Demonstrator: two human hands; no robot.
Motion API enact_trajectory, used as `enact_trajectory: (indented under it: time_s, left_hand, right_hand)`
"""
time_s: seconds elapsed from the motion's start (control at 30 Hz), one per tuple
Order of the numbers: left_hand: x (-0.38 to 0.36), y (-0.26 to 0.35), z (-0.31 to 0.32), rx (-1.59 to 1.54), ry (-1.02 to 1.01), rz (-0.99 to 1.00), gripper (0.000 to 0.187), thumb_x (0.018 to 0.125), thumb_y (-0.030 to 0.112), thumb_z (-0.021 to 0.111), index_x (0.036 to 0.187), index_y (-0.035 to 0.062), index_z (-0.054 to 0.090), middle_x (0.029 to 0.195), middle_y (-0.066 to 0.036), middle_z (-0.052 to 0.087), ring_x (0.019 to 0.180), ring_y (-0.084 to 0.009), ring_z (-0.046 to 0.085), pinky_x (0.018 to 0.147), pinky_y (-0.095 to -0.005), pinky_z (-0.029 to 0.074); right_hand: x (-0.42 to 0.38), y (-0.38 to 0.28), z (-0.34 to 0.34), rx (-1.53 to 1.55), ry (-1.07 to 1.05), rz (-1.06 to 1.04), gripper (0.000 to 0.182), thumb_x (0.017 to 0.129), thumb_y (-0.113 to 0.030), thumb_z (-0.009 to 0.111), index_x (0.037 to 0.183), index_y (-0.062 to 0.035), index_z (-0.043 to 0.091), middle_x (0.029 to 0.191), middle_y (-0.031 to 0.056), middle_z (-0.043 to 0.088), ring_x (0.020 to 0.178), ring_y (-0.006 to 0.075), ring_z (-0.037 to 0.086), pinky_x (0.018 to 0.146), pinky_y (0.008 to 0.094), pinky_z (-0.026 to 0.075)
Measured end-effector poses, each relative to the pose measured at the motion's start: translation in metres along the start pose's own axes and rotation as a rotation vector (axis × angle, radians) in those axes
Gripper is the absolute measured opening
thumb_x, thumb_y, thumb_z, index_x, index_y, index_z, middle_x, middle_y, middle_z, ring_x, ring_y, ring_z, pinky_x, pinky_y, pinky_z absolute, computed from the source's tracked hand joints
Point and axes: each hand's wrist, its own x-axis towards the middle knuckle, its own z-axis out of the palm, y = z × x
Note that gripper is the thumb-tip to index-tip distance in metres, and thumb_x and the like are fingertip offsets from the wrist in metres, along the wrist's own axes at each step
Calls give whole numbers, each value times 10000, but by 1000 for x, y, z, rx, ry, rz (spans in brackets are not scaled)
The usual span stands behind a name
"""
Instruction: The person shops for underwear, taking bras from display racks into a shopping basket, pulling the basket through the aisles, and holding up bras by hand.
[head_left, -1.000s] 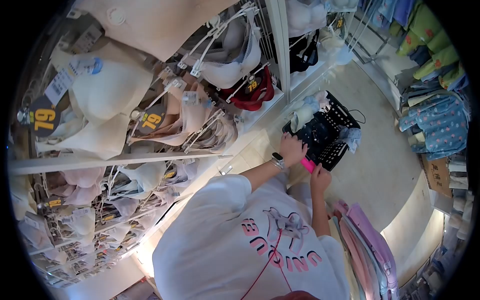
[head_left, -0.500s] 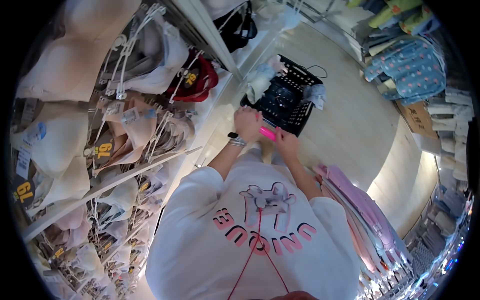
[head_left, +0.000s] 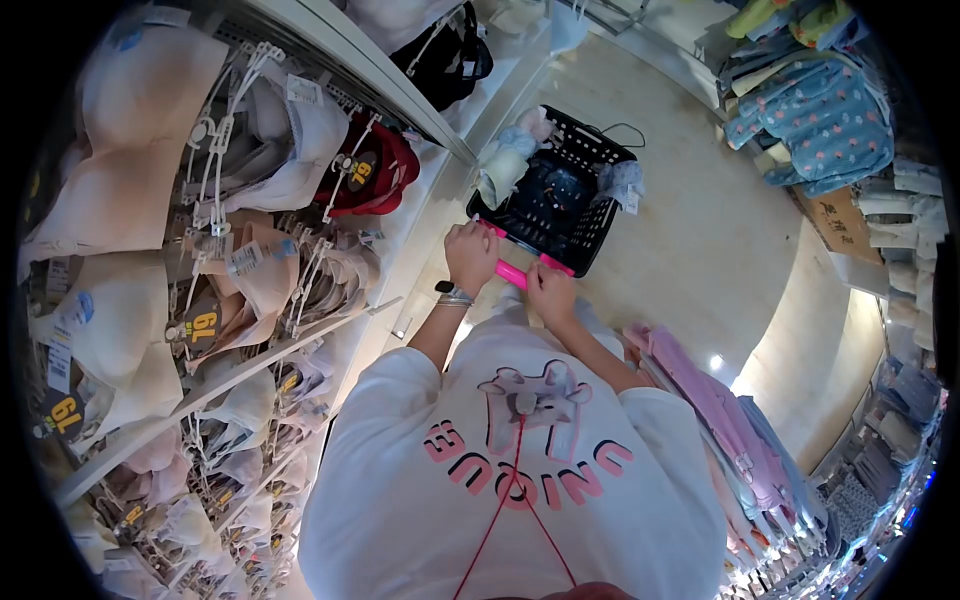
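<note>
Both my hands are wrapped round the bright pink handle (head_left: 511, 273) of a black perforated shopping basket (head_left: 583, 243) in front of me. On the left of the handle is my left hand (head_left: 472, 257), closed, with a dark-faced watch and bracelets at the wrist. My right hand (head_left: 551, 295) is closed on the handle's right part. Pale green fabric (head_left: 503, 177) hangs over the basket's left side, and greyish fabric (head_left: 621, 182) over its right. Something dark and shiny lies inside the basket; I cannot make out what it is.
Bras (head_left: 140, 130) on hangers fill the racks on my left, several with yellow-numbered tags. To my right hang pink garments (head_left: 700, 400). Farther right are a blue patterned garment (head_left: 815, 125) and a cardboard box (head_left: 838, 222). Pale floor (head_left: 690, 240) runs between the racks.
My hands, still on the handle, have shifted slightly left in view. The racks on the left have slid left and down a little. More pink now shows along the basket's near edge.
</note>
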Motion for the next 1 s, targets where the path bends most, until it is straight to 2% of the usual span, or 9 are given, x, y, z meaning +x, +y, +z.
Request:
enact_trajectory:
  time_s: [0.2,0.27,0.43,0.57,0.67,0.77,0.8,0.9,1.0]
  left_hand:
    - [1,-3,0,-20,109,119,188,749,199,556,610,74,580,680,-111,590,687,-284,557,652,-428,403]
    - [3,5,-17,-67,1,93,163,773,186,574,708,45,623,737,-138,606,753,-330,547,704,-447,429]
    - [0,1,-4,-81,80,5,177,779,178,580,700,25,623,721,-128,606,732,-320,550,708,-434,446]
    - [-1,-6,7,-54,91,-4,171,760,197,599,684,47,632,746,-89,612,736,-290,545,724,-425,429]
    - [3,3,-10,-146,50,-8,133,796,162,615,769,34,640,788,-97,615,787,-267,578,737,-382,457]
    - [5,-8,-3,-767,106,-324,128,845,136,626,904,22,624,857,-98,619,872,-212,608,750,-300,475]
    - [7,-18,-7,-858,137,-408,208,881,137,623,1035,9,568,918,-84,608,927,-162,600,754,-244,472]
    - [25,-60,-26,-982,566,-486,274,879,163,639,1069,-1,530,903,-47,584,868,-137,569,757,-246,458]
    - [48,-102,-90,-654,853,-561,395,857,186,679,1127,-3,461,952,-71,543,859,-148,529,772,-274,452]
  right_hand:
    - [-2,14,14,50,49,-85,237,814,-210,540,657,-68,647,608,156,595,560,339,592,553,451,464]
    - [-1,15,12,71,-33,-55,288,847,-249,537,715,-24,659,671,198,607,582,363,598,546,453,448]
    - [2,5,6,30,-16,-33,409,908,-292,502,659,8,625,598,215,556,539,383,567,513,453,414]
    - [2,5,8,27,2,-48,400,909,-283,504,665,8,629,587,216,550,526,382,560,506,456,411]
    - [2,7,8,44,11,-36,379,908,-274,507,685,2,640,589,217,552,526,382,560,502,455,409]
    - [3,7,10,75,9,-44,363,909,-269,502,716,1,650,594,218,556,530,382,562,503,450,410]
    - [3,7,9,64,3,-44,362,912,-269,497,729,1,653,597,218,558,533,382,563,506,447,411]
    - [2,7,8,21,-34,-33,375,922,-275,476,748,4,655,600,219,559,535,381,564,511,443,413]
    - [3,9,8,4,-60,-28,394,931,-283,459,753,9,655,592,216,558,529,377,563,510,442,409]
